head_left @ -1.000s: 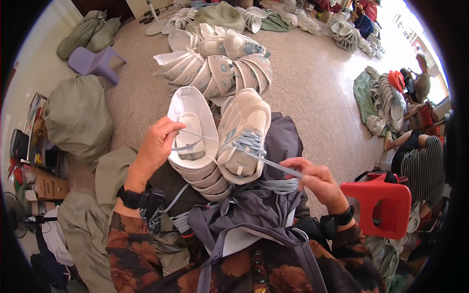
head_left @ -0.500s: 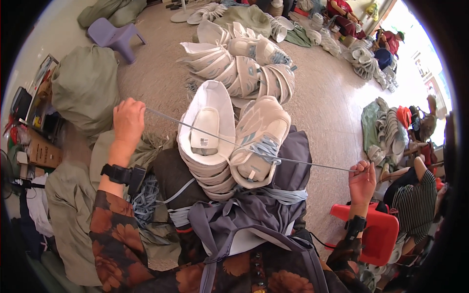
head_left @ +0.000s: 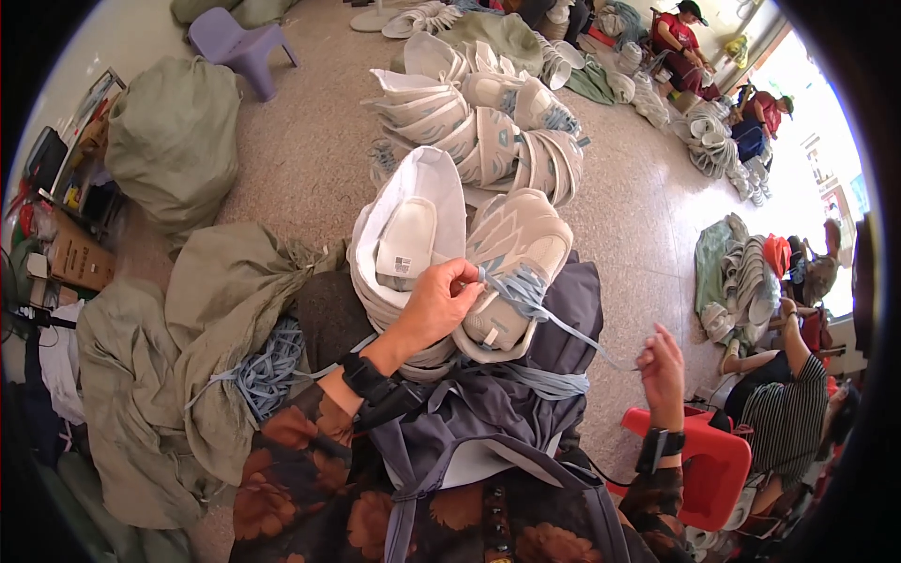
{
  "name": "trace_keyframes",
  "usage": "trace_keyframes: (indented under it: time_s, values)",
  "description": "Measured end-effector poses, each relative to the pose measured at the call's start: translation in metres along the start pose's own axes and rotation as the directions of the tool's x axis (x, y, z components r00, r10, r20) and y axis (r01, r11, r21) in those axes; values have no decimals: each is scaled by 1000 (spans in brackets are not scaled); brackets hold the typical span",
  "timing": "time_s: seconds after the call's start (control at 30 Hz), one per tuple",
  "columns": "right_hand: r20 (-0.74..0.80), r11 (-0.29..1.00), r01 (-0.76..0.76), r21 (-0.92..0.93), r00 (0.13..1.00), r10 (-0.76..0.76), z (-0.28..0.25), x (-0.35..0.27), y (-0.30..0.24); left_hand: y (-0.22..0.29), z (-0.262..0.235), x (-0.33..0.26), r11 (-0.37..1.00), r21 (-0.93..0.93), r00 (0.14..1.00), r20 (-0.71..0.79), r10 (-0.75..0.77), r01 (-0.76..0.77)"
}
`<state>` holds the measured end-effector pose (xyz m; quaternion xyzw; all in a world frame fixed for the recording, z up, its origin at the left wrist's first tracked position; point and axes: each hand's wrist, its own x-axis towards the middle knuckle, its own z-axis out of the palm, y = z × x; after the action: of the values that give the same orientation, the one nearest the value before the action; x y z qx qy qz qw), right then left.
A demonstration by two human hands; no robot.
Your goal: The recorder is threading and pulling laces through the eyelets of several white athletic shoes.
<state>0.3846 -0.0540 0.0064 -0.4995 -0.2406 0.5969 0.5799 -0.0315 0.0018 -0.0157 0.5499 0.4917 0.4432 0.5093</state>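
Note:
A beige and white sneaker upper (head_left: 540, 239) with blue-grey laces lies across my lap, toe away from me. My left hand (head_left: 439, 302) pinches the shoelace (head_left: 518, 283) at the eyelets on the upper's left side. Out to the right, my right hand (head_left: 663, 375) is raised with curled fingers, holding the other stretch of lace, which runs slack from the upper. Beside the upper stands a nested stack of white-lined shoe uppers (head_left: 406, 211), the top one opening toward me. Grey-purple cloth (head_left: 450, 413) covers my lap.
More stacked uppers (head_left: 479, 131) lie on the floor ahead. A bundle of loose blue laces (head_left: 270, 371) rests on green cloth at my left. A red stool (head_left: 709, 464) stands at my right, a purple chair (head_left: 244, 52) far left. Other people sit at right.
My left hand has come from far left down to the upper's eyelets. The lace, stretched taut between both hands before, now hangs slack on the right. My right hand has shifted slightly left.

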Motion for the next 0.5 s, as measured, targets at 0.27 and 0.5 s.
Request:
trace_keyframes:
  time_s: [0.27, 0.5]
  values:
    - [240, 871, -162, -464, 923, 300, 94, -13, 49, 9, 6, 4, 988, 132, 996, 32, 80, -83]
    - [320, 723, 173, -669, 945, 70, 119, -9, 71, 24, 11, -8, 753, 555, 909, 15, 417, -355]
